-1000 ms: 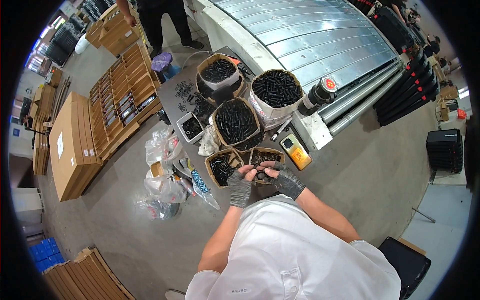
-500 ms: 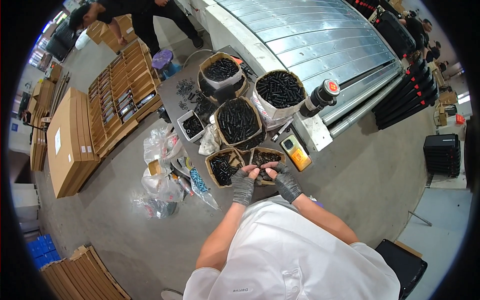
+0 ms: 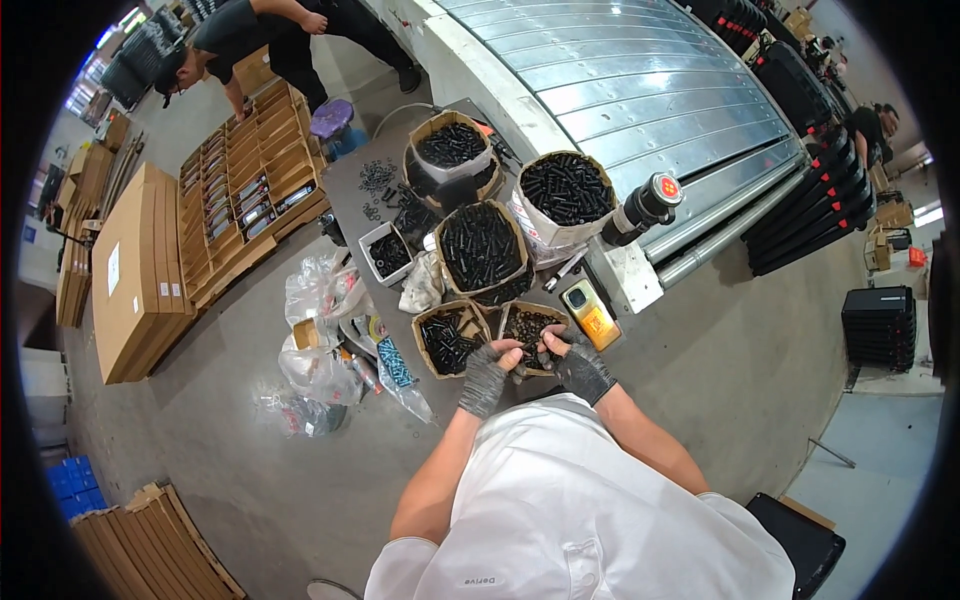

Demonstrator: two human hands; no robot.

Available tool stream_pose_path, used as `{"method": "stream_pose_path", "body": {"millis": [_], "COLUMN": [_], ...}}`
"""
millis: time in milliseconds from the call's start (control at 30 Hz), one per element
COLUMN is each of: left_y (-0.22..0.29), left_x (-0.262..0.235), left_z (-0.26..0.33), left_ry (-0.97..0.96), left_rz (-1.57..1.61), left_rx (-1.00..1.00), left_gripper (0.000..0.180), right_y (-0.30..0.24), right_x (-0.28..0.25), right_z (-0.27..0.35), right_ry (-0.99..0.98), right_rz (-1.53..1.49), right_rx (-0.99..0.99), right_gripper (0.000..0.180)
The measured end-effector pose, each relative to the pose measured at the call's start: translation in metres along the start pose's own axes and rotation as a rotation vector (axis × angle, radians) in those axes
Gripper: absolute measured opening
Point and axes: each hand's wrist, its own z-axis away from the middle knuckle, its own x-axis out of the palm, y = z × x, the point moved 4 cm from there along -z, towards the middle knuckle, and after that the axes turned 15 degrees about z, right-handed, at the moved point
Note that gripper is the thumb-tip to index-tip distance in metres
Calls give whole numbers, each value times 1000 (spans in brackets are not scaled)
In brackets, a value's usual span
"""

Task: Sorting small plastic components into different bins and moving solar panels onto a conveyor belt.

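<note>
While the grey-gloved left hand (image 3: 487, 381) and right hand (image 3: 583, 369) curl over the open brown cardboard box (image 3: 503, 319) — any grasp unclear — fingertip handling seems in hand, next calling for precision.

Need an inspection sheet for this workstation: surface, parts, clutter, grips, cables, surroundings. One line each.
Surface: dark table, mostly covered; loose black rings toward its far left.
Parts: small dark parts in an open carton at the hands; black cylindrical parts in open containers beyond.
Clutter: yellow-and-grey phone at right; crumpled cloth mid-table; clear plastic bags at left.
Grips: left grip and right grip, both in grey fingerless gloves, at the carton; anything held is too small to tell.
Cables: one thin cable or hose at the far edge.
Surroundings: slatted metal conveyor-like surface beyond; co-worker bending over divided cartons, far left.
</note>
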Motion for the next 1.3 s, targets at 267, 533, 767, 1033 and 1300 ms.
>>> {"method": "stream_pose_path", "body": {"millis": [267, 533, 767, 1033, 1300], "left_y": [-4, -3, 2, 8, 5], "left_x": [-3, -1, -4, 0, 4], "left_z": [-1, -2, 4, 7, 8], "left_ry": [-11, -13, -1, 3, -31], "left_rz": [-137, -62, 23, 23, -54], "left_rx": [86, 28, 42, 68, 49], "left_gripper": [26, 23, 20, 19, 21], "right_y": [1, -6, -24, -15, -18], "right_x": [9, 5, 11, 1, 4], "right_z": [0, 5, 14, 7, 10], "right_ry": [28, -36, -134, -86, -143], "right_rz": [71, -20, -406, -163, -157], "right_rx": [46, -7, -6, -80, -93], "right_gripper": [22, 15, 8, 27, 36]}}
